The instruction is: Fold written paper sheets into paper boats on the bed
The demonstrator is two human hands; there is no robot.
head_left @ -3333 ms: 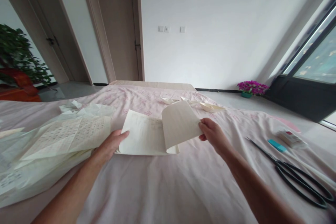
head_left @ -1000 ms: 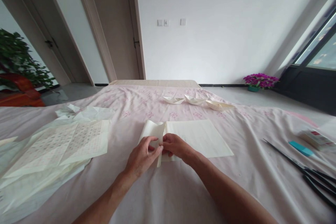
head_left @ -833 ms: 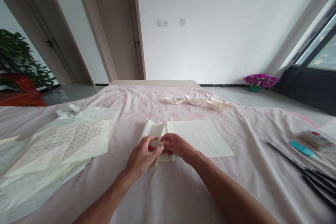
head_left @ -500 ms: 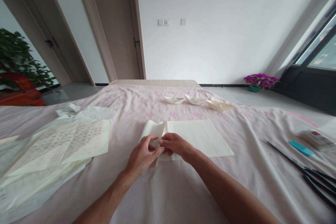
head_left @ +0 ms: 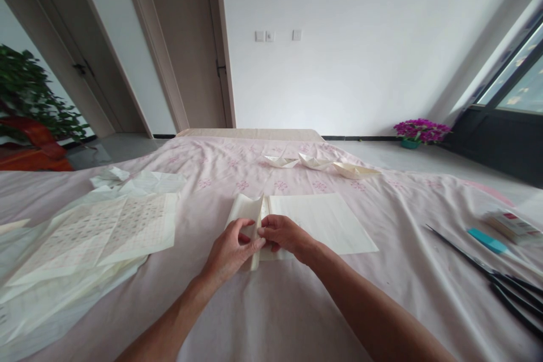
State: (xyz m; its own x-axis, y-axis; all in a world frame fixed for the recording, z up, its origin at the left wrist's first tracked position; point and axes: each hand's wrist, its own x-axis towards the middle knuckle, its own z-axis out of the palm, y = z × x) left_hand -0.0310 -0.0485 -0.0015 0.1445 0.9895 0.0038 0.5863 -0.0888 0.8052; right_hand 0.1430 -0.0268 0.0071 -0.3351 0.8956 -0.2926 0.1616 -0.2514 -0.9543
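Observation:
An open booklet with cream pages lies flat on the cloth in front of me. Its left pages stand up and curve beside the fold. My left hand pinches these raised pages between thumb and fingers near the lower part of the fold. Right against it, my right hand has its fingertips closed on the page edge at the fold. The two hands nearly touch, and their fingers hide the exact grip. Some print shows in the narrow gap at the fold.
Creased printed sheets lie in a pile at left. Three folded paper boats stand beyond the booklet. Black scissors, a blue eraser-like block and a small box lie at right on the pink flowered cloth.
The raised left pages have tilted slightly further left, and the gap at the fold has widened, showing more print. Both hands stay almost in place.

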